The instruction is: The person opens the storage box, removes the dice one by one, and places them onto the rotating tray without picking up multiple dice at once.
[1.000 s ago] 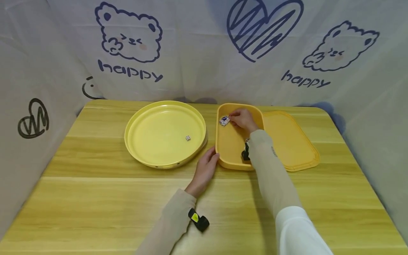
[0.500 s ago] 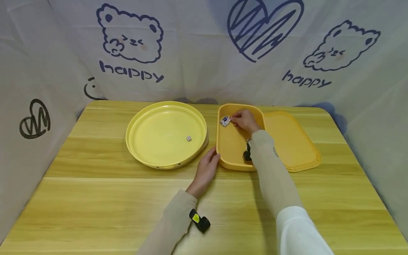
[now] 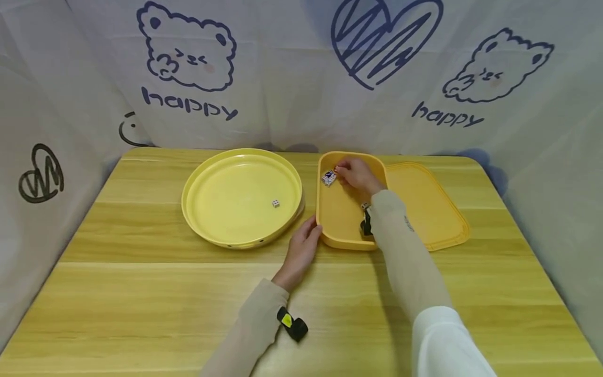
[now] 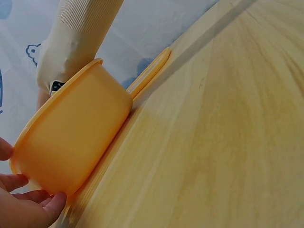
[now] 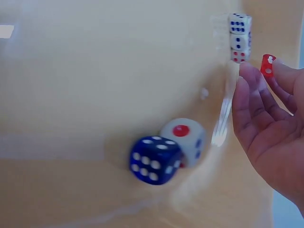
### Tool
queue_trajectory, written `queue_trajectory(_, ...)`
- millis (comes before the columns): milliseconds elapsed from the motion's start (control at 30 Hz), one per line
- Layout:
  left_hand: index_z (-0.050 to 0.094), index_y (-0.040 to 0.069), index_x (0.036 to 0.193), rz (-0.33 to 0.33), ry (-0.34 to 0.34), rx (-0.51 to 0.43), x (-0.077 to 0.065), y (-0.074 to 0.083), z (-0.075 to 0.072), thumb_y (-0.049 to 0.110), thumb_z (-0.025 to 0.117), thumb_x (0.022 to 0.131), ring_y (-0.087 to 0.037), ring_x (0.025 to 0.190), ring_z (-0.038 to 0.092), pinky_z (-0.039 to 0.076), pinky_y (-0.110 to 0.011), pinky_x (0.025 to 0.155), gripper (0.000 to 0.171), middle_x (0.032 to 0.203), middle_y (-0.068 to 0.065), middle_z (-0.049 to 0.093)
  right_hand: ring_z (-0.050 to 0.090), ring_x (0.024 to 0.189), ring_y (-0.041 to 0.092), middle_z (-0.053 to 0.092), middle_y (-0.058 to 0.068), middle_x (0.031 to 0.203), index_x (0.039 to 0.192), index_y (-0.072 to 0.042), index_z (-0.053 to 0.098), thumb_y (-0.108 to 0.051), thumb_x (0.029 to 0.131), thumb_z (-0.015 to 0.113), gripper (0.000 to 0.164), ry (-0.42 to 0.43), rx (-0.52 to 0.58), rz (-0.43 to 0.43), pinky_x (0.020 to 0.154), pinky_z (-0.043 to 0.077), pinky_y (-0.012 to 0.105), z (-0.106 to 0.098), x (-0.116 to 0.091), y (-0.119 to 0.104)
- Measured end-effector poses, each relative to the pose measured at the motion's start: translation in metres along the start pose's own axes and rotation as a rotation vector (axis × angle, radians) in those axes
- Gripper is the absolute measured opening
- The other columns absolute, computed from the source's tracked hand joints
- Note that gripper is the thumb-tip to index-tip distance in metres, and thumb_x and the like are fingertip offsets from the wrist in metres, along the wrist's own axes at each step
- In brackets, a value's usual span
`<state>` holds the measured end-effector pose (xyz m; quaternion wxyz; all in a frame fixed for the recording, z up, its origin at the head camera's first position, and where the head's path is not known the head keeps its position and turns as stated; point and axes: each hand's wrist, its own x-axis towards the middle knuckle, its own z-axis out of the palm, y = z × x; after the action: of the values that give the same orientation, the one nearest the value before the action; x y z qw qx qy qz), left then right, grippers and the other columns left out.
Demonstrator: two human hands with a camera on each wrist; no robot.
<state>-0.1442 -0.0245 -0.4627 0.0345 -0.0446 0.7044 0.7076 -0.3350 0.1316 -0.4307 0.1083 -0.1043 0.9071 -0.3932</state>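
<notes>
My right hand (image 3: pixel 355 174) reaches into the yellow-orange box (image 3: pixel 336 209) and pinches a small red die (image 5: pixel 268 65) between thumb and finger. Close to its fingertips, several white dice (image 5: pixel 239 38) sit together near the box's far left corner. A blue die (image 5: pixel 154 159) with white dots touches a larger white die (image 5: pixel 186 137) in the right wrist view; the forearm hides most of that area in the head view. Outside the box, my left hand (image 3: pixel 300 251) rests at the near left corner, its fingertips touching the wall.
Left of the box stands a round yellow tray (image 3: pixel 235 235) with one white die (image 3: pixel 275 203) in it. A flat yellow-orange lid (image 3: pixel 426 209) lies to the right, partly behind my right forearm. White cloth (image 3: pixel 282 63) hangs behind the wooden table (image 3: pixel 141 303).
My right hand shifts slightly at the far end of the box, and the red die shows more clearly at its fingertips. The left hand keeps its place at the corner.
</notes>
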Motion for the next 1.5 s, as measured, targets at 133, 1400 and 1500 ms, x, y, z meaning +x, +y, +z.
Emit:
queue_trajectory(133, 0.045, 0.001, 0.143, 0.003, -0.005, -0.015, 0.000, 0.000, 0.000, 0.018, 0.047, 0.102, -0.022, 0.133, 0.041, 0.032, -0.036, 0.110, 0.045, 0.143, -0.014, 0.047, 0.054, 0.072, 0.023, 0.061, 0.020, 0.089, 0.104, 0.007, 0.061, -0.013, 0.101, 0.052, 0.022, -0.010, -0.064, -0.066, 0.060, 0.045, 0.023, -0.003, -0.002, -0.006)
queue_trajectory(1400, 0.038, -0.011, 0.142, 0.023, -0.042, -0.018, -0.015, 0.026, -0.003, 0.009, 0.043, 0.102, -0.033, 0.135, 0.036, 0.029, -0.042, 0.112, 0.045, 0.145, -0.025, 0.040, 0.059, 0.098, 0.035, 0.060, 0.017, 0.109, 0.119, 0.005, 0.059, -0.017, 0.100, 0.054, 0.029, -0.062, 0.362, -0.129, 0.087, 0.052, 0.046, 0.002, -0.020, -0.075)
queue_trajectory(1500, 0.040, -0.008, 0.143, 0.018, -0.032, -0.015, -0.007, 0.012, -0.002, 0.011, 0.044, 0.102, -0.031, 0.135, 0.037, 0.029, -0.042, 0.112, 0.045, 0.145, -0.022, 0.041, 0.059, 0.099, 0.035, 0.060, 0.019, 0.114, 0.119, 0.004, 0.059, -0.019, 0.101, 0.054, 0.029, -0.080, 0.359, -0.139, 0.086, 0.053, 0.042, 0.008, -0.020, -0.083)
